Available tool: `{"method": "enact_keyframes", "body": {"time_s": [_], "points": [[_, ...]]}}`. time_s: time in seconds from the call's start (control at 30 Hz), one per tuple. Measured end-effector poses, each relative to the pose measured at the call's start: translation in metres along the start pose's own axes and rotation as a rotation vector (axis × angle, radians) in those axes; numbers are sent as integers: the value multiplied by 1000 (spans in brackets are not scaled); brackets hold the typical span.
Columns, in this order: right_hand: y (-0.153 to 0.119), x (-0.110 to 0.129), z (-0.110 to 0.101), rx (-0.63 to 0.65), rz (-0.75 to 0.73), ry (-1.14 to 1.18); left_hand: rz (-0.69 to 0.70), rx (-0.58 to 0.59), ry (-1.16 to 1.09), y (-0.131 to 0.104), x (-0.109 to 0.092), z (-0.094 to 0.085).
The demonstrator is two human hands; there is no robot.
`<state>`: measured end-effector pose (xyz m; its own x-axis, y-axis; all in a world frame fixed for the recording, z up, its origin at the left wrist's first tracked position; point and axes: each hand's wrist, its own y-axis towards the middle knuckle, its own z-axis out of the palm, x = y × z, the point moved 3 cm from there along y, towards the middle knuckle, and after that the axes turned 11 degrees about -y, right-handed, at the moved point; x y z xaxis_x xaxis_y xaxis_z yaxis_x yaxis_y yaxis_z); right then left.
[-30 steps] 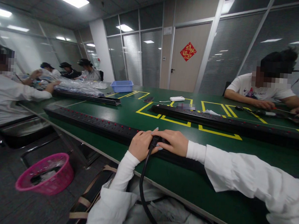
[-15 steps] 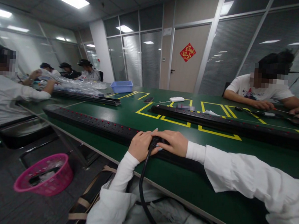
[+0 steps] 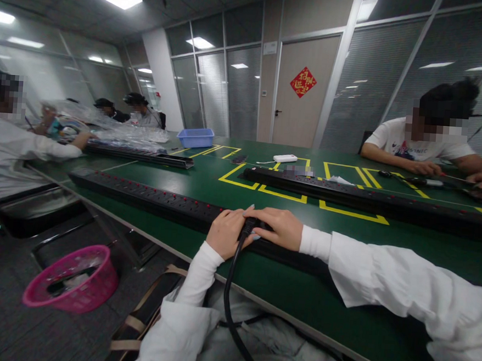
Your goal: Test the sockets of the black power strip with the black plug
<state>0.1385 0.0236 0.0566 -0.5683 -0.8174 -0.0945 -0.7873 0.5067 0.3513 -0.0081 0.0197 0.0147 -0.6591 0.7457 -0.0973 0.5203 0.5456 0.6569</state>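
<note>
A long black power strip (image 3: 149, 197) with a row of red switches lies along the near edge of the green table. Both hands meet over its middle, around a black plug (image 3: 249, 225) whose thick cable (image 3: 228, 298) hangs down over the table edge toward the lap. My left hand (image 3: 227, 232) has its fingers closed at the left side of the plug. My right hand (image 3: 279, 227) reaches in from the right, its fingers closed round the plug's other side. Where the plug meets the strip is hidden by the fingers.
Another black strip (image 3: 355, 197) lies farther back, near a white device (image 3: 285, 158) and a blue basket (image 3: 195, 138). At left, a person handles plastic wrap (image 3: 116, 130). Another person sits at right. A pink basket (image 3: 75, 279) stands on the floor.
The person at the left has shifted the plastic wrap a little to the left and up. My hands have stayed nearly still on the plug.
</note>
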Motion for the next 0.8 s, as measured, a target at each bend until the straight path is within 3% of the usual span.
{"method": "enact_keyframes", "body": {"time_s": [0.8], "points": [[-1,0,2,-25,-3,-6,17,-8,8,0,-2,-2]]}}
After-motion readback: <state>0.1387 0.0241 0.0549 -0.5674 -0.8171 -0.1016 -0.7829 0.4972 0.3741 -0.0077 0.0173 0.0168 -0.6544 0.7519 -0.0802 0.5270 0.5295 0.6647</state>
